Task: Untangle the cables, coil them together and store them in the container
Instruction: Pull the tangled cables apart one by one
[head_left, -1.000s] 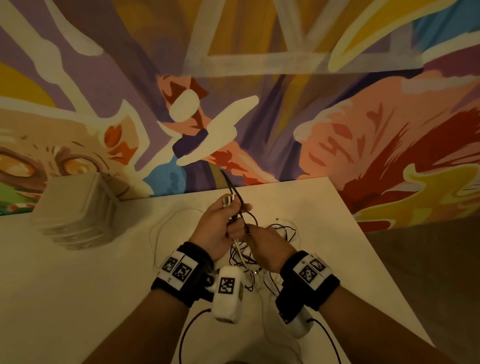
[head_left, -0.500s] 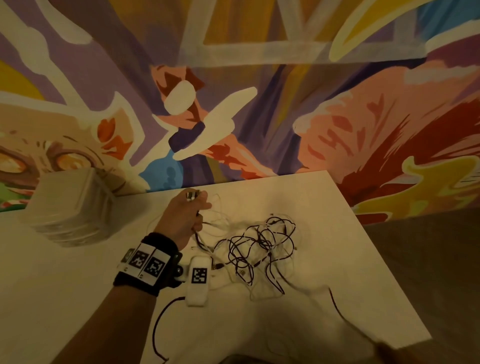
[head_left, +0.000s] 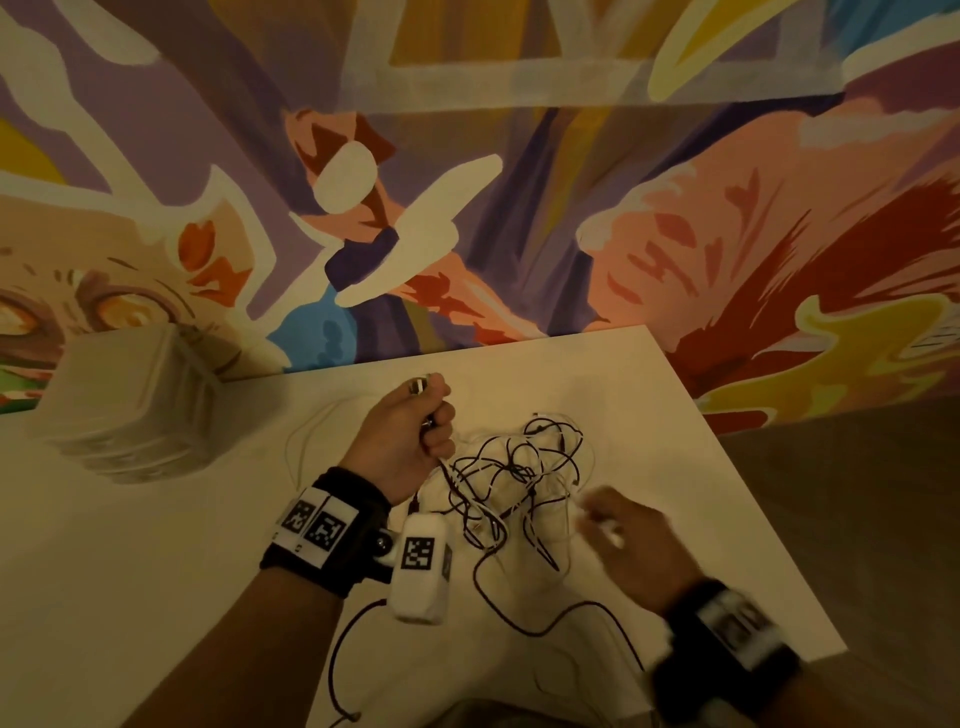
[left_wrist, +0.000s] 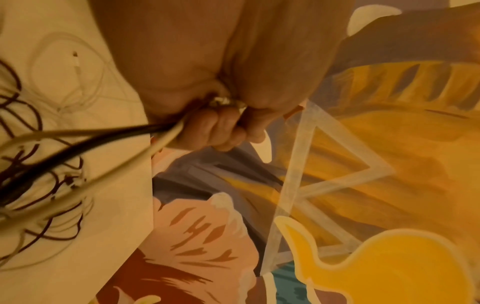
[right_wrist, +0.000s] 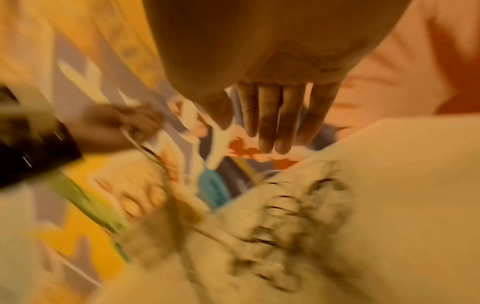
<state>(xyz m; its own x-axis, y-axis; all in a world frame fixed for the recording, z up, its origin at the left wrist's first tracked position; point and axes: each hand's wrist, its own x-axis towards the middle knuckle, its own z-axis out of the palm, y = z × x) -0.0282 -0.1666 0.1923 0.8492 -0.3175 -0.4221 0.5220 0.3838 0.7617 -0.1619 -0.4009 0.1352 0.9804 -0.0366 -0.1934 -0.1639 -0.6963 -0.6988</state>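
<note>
My left hand (head_left: 402, 441) is curled into a fist round the ends of the cables (head_left: 511, 478), with a metal plug tip (head_left: 417, 385) poking out of the top of the fist toward the wall. From the bottom of my fist the strands run down and to my right into the tangle, so their held stretch lies roughly along the line of my forearm. In the left wrist view I count at least one dark strand (left_wrist: 91, 142) and one pale strand (left_wrist: 166, 139) leaving my grip; how many cables the knot holds in all I cannot tell. The tangle lies on the white table (head_left: 156, 545), between my two hands, dark loops over thin white ones, with one dark loop trailing toward the near edge.

My right hand (head_left: 631, 545) hovers just right of the tangle, blurred in the head view; the right wrist view shows its fingers (right_wrist: 272, 119) straight and close together, holding nothing.

One pale, ribbed container (head_left: 130, 405) sits at the far left of the table, against the wall, well apart from the cables. The wall (head_left: 675, 234) behind is a bright mural of purple, orange, red and yellow shapes. To my right a dark floor (head_left: 857, 519) shows past the table's edge.
</note>
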